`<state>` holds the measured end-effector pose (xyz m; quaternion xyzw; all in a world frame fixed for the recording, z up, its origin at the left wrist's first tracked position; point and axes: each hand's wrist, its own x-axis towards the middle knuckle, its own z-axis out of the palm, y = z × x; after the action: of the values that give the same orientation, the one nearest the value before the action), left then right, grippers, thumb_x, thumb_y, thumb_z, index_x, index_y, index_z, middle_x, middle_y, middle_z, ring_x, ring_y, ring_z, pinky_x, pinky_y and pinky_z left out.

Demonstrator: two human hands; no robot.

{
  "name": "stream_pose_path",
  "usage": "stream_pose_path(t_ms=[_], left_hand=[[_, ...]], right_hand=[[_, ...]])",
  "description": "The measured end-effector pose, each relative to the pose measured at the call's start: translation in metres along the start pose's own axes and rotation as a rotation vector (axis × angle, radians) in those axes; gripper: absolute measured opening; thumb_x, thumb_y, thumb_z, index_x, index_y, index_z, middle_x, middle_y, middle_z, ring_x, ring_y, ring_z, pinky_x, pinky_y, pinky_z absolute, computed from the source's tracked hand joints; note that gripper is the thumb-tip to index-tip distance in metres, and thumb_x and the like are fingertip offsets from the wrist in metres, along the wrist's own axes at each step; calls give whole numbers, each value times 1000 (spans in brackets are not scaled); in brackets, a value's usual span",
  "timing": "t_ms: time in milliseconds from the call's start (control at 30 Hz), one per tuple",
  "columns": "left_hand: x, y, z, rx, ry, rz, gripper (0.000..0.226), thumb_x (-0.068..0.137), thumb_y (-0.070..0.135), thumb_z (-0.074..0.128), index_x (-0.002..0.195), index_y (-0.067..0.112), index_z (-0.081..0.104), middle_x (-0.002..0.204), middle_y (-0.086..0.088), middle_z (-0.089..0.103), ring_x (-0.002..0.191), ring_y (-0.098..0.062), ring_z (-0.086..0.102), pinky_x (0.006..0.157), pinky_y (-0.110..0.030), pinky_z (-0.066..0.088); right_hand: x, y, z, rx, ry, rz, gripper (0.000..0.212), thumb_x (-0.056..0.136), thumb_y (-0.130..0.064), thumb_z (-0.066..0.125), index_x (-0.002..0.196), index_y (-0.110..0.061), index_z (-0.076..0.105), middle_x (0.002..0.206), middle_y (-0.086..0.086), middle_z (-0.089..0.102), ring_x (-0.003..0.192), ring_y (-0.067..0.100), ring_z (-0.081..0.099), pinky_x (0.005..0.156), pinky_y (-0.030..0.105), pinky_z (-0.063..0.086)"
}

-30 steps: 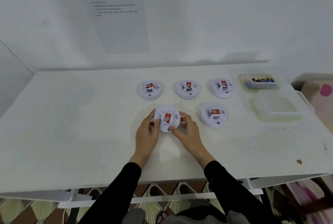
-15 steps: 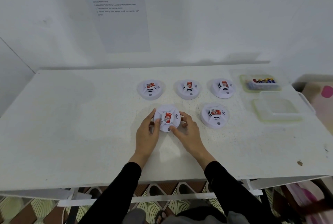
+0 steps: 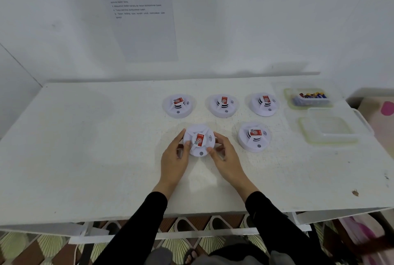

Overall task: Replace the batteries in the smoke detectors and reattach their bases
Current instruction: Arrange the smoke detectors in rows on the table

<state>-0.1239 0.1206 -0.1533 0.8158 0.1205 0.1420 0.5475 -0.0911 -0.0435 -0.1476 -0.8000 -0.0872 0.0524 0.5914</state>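
Fingers (image 3: 178,139) of the left hand (image 3: 173,161) and right hand (image 3: 229,162) curl round the near detector (image 3: 199,140) on the worktop (image 3: 96,147). Uneven twist force may break the grip and send it skidding.

Three detectors (image 3: 223,106) behind a front pair (image 3: 254,136) (battery tub (image 3: 290,100) rightward), all on table (image 3: 85,147).

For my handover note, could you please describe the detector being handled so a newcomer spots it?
On the white table, five round detectors lie in two rows. It is the front left detector, the only one gripped by the left hand and right hand.
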Motion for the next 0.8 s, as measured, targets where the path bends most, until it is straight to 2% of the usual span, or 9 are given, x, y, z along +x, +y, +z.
stream_pose_path(t_ms=[133,233,467,600,800], left_hand=[[0,0,0,0,-10,-4,42,101,34,53,143,31,50,126,18,61,114,-3,60,95,-20,50],[0,1,0,-10,-10,-12,43,101,34,54,143,29,50,129,14,62,113,-1,59,96,-17,49],[0,0,0,-11,-15,-22,43,100,35,54,143,31,50,125,19,60,115,-2,59,93,-13,48],[0,-1,0,-17,-11,-28,43,100,36,55,143,31,50,129,15,62,116,-3,60,98,-24,51],[0,-1,0,-6,-9,-20,43,100,37,54,143,30,50,133,11,62,119,-5,59,101,-30,51]], right_hand=[[-1,-3,-4,31,-7,27,42,91,-24,65,125,-38,47,118,-22,57,102,-5,55,84,13,42],[-2,-4,-5,39,-8,24,42,90,-24,66,125,-38,47,118,-21,57,103,-5,54,85,14,43],[-2,-3,-5,37,-5,25,43,92,-26,64,130,-33,47,121,-17,58,102,-7,54,83,9,43],[-2,-3,-5,33,-4,26,43,92,-24,64,131,-32,47,120,-17,57,101,-9,54,82,4,41],[-2,-3,-4,31,2,21,43,92,-25,64,131,-32,47,122,-15,58,104,-3,55,83,8,43]])
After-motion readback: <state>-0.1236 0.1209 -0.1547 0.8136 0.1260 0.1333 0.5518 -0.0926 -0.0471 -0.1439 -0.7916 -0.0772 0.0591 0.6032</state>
